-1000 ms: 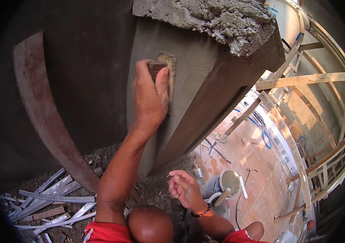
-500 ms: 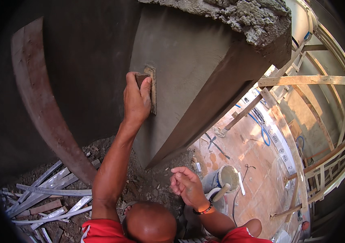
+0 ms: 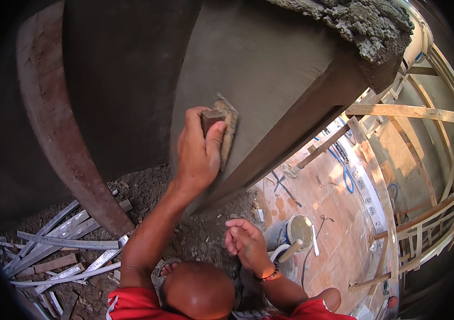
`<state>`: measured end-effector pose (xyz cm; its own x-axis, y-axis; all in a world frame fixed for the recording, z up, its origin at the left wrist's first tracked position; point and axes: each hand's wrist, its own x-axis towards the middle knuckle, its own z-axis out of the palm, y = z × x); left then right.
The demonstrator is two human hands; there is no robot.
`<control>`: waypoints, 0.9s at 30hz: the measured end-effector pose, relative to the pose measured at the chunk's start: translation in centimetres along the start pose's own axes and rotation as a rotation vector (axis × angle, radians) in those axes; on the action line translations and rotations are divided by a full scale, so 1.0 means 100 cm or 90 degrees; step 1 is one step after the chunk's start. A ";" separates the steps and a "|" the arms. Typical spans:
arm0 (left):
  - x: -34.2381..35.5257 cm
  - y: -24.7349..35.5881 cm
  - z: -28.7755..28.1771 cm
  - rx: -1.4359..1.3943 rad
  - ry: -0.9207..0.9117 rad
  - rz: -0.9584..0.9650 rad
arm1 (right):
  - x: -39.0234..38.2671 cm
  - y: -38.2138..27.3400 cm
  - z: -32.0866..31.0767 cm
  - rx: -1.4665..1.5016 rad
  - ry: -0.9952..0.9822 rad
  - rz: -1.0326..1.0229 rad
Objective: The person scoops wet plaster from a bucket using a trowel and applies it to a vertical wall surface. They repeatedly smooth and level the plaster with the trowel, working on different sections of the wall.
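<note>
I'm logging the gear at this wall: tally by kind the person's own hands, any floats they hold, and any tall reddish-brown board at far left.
Hands (left hand, right hand): 2
Float: 1
Tall board: 1
Total: 4

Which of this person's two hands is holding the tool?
The left hand: it grips a float against the grey plastered surface. The right hand, with the beaded bracelet, is loosely half-open, nothing visible in it.
</note>
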<state>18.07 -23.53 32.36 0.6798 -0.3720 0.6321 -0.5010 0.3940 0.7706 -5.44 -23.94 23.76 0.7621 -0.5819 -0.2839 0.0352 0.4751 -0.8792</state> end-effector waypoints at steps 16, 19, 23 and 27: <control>-0.045 0.034 -0.053 -0.496 -0.184 -0.062 | 0.010 -0.020 -0.013 0.112 -0.101 -0.109; -0.060 0.041 -0.049 -0.486 -0.404 0.045 | 0.015 -0.039 -0.006 0.171 -0.071 -0.064; -0.044 0.052 -0.032 -0.386 -0.566 0.032 | 0.023 -0.058 0.012 0.073 -0.293 -0.231; -0.042 0.061 -0.022 -0.329 -0.580 0.157 | 0.013 -0.066 0.030 -0.085 -0.216 -0.319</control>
<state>13.36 -17.75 34.26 -0.1703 -0.6360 0.7526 -0.1378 0.7717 0.6209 -2.76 -25.87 30.37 0.8377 -0.4598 0.2948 0.3783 0.0991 -0.9204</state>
